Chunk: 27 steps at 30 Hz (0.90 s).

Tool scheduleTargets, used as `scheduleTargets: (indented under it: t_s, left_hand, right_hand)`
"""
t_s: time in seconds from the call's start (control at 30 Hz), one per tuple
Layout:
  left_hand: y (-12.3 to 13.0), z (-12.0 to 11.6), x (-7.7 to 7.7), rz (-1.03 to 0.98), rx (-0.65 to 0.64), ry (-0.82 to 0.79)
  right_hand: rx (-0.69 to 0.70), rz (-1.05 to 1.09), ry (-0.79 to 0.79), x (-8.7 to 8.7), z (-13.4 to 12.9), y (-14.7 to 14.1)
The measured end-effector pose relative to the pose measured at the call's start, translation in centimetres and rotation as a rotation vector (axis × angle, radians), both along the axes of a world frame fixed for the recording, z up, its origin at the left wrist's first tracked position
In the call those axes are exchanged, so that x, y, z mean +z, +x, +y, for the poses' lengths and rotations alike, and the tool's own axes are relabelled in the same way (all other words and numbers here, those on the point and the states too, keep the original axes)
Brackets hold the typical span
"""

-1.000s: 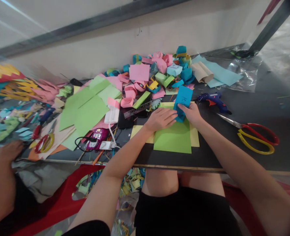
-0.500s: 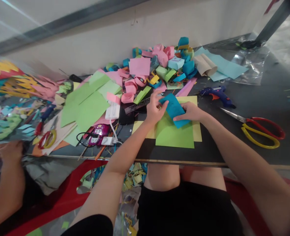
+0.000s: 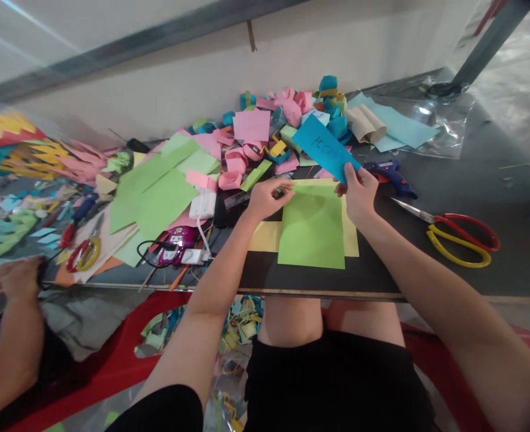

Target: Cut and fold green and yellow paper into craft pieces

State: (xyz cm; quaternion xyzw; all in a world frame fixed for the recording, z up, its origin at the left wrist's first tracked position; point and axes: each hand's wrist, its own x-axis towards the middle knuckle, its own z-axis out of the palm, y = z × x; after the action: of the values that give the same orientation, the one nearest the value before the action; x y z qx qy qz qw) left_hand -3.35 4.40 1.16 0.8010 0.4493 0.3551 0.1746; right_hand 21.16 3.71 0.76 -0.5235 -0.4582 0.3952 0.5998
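Blue card (image 3: 321, 144), writing showing, had come free of my left hand (image 3: 267, 199), its fingers loosely curled, unclosed; my right hand (image 3: 362, 193) alone pinched one end, green paper (image 3: 312, 231) below that grip, glue gun (image 3: 395, 175) beside.

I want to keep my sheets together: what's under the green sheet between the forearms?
Yellow paper shows past the left, right and far edges of the green sheet. Anything lying wholly beneath the green is covered.
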Motion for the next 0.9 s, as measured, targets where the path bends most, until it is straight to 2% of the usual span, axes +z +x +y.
scheduleTargets:
  t_s: [0.1,0.23,0.3,0.37,0.47,0.53,0.67,0.73,0.77,0.83,0.9]
  left_hand:
    - [0.8,-0.5,0.0,0.268,-0.109,-0.012]
    - [2.3,-0.6,-0.5,0.45,-0.169,0.056]
    - [2.8,-0.9,-0.7,0.498,-0.129,0.103]
    - [2.9,-1.5,-0.8,0.548,-0.079,0.15]
    - [2.2,-2.6,-0.8,0.575,-0.078,0.203]
    - [1.7,-3.3,-0.7,0.543,-0.062,0.204]
    - [1.5,-3.6,-0.2,0.474,0.135,0.045]
    - [1.8,-3.5,0.0,0.444,0.222,-0.055]
    - [1.9,-3.4,0.1,0.421,0.238,-0.09]
    - [2.1,-3.2,0.0,0.368,0.215,-0.116]
    - [2.1,-3.2,-0.2,0.338,0.168,-0.096]
  right_hand:
    - [-0.022,0.02,0.022,-0.1,0.5,0.5]
    - [0.04,-0.054,0.032,-0.2,0.9,1.2]
    - [0.148,-0.294,-0.004,-0.3,0.8,1.1]
    - [0.23,-0.646,-0.015,-0.3,0.5,0.8]
    - [0.242,-1.049,-0.036,-0.2,0.1,0.9]
    - [0.225,-1.173,-0.093,0.1,0.0,1.4]
    - [0.146,-1.353,-0.18,1.2,-0.5,2.2]
    - [0.122,-1.461,-0.122,1.8,-1.1,2.1]
    - [0.152,-1.514,-0.051,1.9,-1.4,1.9]
    - [0.309,-1.579,0.13,2.0,-1.9,1.7]
    - [0.497,-1.557,0.282,1.6,-1.9,1.9]
